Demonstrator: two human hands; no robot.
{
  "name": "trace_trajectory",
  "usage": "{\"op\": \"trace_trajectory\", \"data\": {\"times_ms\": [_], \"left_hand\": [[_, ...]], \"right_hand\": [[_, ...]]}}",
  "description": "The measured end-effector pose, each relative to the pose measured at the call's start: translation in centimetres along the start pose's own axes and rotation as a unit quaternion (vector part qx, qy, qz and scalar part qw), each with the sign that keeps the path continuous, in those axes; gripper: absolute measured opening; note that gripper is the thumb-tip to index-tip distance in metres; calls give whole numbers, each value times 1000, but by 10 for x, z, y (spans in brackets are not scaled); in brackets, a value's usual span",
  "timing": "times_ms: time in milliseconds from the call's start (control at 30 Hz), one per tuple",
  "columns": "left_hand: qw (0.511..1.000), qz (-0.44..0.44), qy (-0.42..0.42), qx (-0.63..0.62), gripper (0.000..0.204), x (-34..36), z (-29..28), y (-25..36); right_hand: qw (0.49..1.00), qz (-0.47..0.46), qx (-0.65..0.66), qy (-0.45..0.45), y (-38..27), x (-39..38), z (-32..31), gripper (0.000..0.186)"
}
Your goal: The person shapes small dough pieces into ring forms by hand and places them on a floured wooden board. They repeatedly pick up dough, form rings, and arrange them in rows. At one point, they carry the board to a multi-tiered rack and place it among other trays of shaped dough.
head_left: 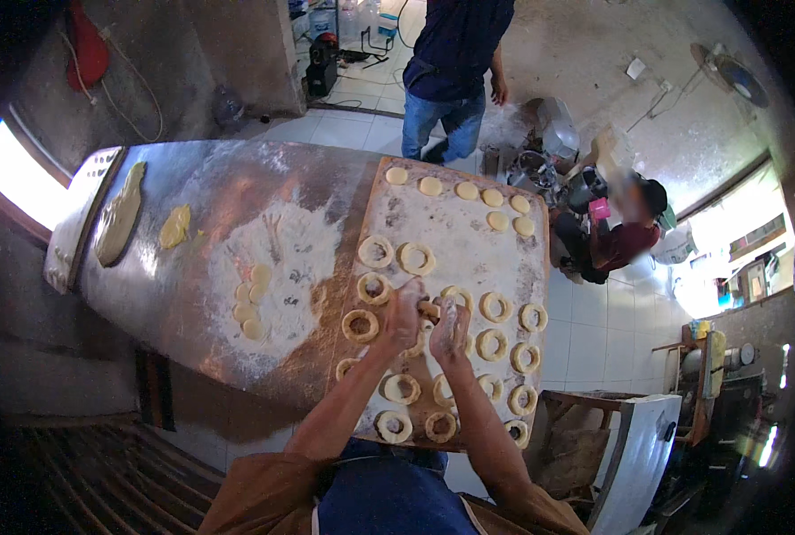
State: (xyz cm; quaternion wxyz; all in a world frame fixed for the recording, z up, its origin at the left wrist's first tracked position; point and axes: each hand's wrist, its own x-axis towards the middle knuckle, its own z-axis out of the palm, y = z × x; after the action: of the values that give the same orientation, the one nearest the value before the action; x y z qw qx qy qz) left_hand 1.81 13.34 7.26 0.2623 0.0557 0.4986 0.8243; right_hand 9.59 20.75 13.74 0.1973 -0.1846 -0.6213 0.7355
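Observation:
My left hand (pixel 404 312) and my right hand (pixel 451 330) are close together over a floured wooden board (pixel 451 254), both closed around a short wooden tool (pixel 429 309) whose light end shows between them. Several pale dough rings (pixel 496 306) lie in rows around my hands and under them, some partly hidden. Toward the board's far edge are several small flat dough discs (pixel 430 185) with no holes.
A metal table (pixel 219 169) carries flour, more discs (pixel 253 316), long dough (pixel 119 214), yellow paste (pixel 174 227) and a slotted board (pixel 81 218). One person (pixel 446 89) stands beyond; another (pixel 620 236) crouches right with a pink container (pixel 599 209). A low cabinet (pixel 638 455) is near right.

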Motion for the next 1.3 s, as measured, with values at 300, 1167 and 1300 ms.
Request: {"op": "trace_trajectory", "data": {"times_ms": [300, 1167, 1300], "left_hand": [[890, 89, 87, 438, 41, 77, 87, 52], [807, 210, 151, 531, 21, -76, -107, 128], [795, 219, 231, 517, 12, -119, -161, 153]], "right_hand": [[959, -17, -283, 15, -81, 77, -51, 32], [924, -176, -338, 32, -8, 177, -31, 31], [892, -163, -365, -210, -2, 113, 131, 29]]}}
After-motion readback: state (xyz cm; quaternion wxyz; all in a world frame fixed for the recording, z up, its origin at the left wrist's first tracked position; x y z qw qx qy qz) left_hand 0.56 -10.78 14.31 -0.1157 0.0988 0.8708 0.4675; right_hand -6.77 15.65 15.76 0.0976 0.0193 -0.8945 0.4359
